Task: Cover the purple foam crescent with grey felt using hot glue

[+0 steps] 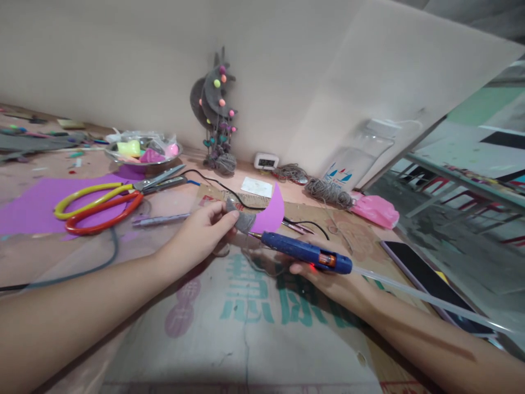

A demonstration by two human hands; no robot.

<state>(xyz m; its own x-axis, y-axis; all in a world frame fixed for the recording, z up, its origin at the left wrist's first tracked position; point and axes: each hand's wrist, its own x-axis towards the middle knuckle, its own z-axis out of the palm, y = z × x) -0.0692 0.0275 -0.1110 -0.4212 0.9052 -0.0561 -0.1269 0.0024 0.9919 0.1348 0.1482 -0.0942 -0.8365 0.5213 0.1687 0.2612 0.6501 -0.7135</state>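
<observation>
My left hand [212, 223] pinches a small grey felt piece [245, 220] between thumb and fingers. A purple crescent [270, 212] shows just beyond the felt; whether the two are joined I cannot tell. My right hand [311, 268] is wrapped round a blue hot glue gun [305, 251], its red light lit and a long clear glue stick [430, 298] coming out of the back. The gun's nozzle [255, 235] points left and meets the lower edge of the felt. Both hands are above a printed cardboard sheet [197, 345].
Red-and-yellow-handled scissors [102, 205] lie on purple sheets [24, 210] at left, near a metal bowl [143, 158] of craft bits. A decorated grey felt hanging [213, 104] leans on the wall. Grey yarn [328, 192], a clear bottle [356, 153] and a phone [435, 284] are at right.
</observation>
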